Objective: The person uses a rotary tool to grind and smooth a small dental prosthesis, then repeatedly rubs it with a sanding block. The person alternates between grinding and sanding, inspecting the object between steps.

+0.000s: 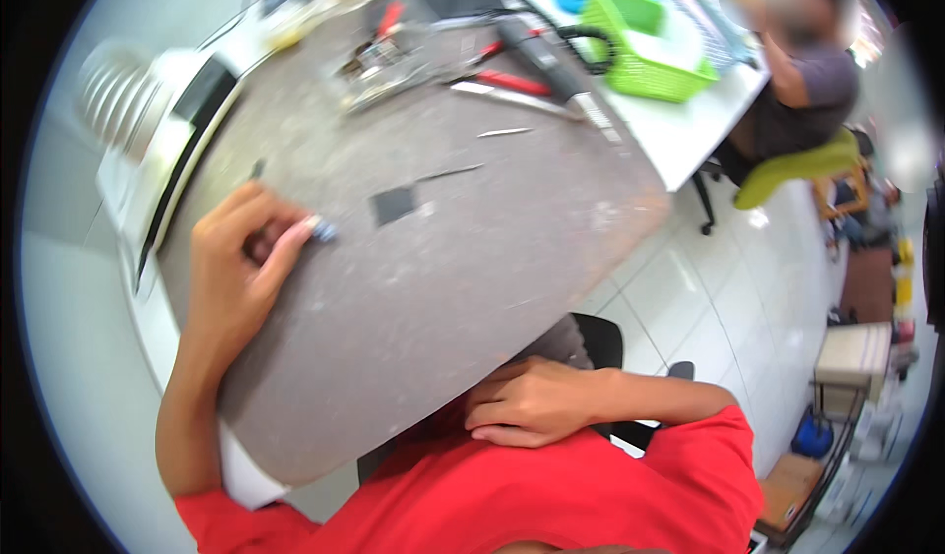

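My left hand [244, 254] is over the left part of the grey work surface [413, 318], thumb and forefinger pinched together. A small whitish-blue piece [323, 229] shows at their tips; blur hides its kind. Just right of it lies a small dark square [395, 206], flat on the surface. A thin dark pointed tool [451, 172] lies beyond the square, and a short silvery blade-like piece [505, 132] is farther off. My right hand [532, 401] rests at the table's near edge against my red shirt, its fingers curled with nothing visible in them.
A grey-and-black handheld tool [539, 54], red-handled tools [514, 83] and a clear plastic bag [379, 70] lie at the far side. A white lamp-like device [162, 141] stands left. Beyond are a green basket [650, 62] and a seated person [807, 82].
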`<state>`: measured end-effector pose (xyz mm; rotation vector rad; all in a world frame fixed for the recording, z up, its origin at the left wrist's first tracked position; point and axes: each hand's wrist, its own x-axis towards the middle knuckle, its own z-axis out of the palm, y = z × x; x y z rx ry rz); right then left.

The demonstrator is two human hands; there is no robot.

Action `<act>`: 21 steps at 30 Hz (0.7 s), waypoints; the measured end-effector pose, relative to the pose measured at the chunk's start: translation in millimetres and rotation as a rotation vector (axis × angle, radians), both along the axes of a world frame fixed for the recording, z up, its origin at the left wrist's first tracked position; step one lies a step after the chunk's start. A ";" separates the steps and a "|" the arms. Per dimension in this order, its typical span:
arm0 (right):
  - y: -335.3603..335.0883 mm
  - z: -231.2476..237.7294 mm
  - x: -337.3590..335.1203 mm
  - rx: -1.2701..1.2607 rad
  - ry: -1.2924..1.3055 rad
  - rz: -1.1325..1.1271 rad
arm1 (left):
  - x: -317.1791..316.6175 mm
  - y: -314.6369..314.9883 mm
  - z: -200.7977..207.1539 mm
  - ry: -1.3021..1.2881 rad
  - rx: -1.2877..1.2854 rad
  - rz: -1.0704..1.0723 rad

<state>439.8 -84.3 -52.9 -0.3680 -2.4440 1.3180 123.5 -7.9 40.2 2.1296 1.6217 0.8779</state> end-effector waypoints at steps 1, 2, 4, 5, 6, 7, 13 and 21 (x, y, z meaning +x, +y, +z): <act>-6.5 -22.9 4.4 0.019 0.010 -0.052 | 2.0 3.0 -4.2 -0.011 0.012 -0.001; -16.6 -47.0 0.9 0.046 0.022 -0.096 | -5.3 -2.1 -6.3 -0.006 0.014 0.008; -36.9 -98.9 13.4 0.070 -0.134 -0.142 | -5.7 -2.1 -7.0 -0.012 0.014 0.017; -41.9 -112.3 18.2 0.074 -0.202 -0.158 | -7.7 -3.2 -10.8 -0.010 0.023 0.031; -38.3 -104.6 20.0 0.017 -0.301 -0.120 | -11.6 -4.3 -13.0 -0.012 0.032 0.030; -32.4 -91.5 20.8 -0.048 -0.393 -0.085 | -14.9 -3.5 -15.0 -0.010 0.037 0.027; -64.1 -92.5 72.1 0.006 -0.507 -0.244 | -10.2 0.5 -20.7 -0.027 0.038 0.006; -174.6 -105.2 151.3 -0.140 -0.509 -0.675 | -11.7 -1.9 -21.3 -0.028 0.027 0.019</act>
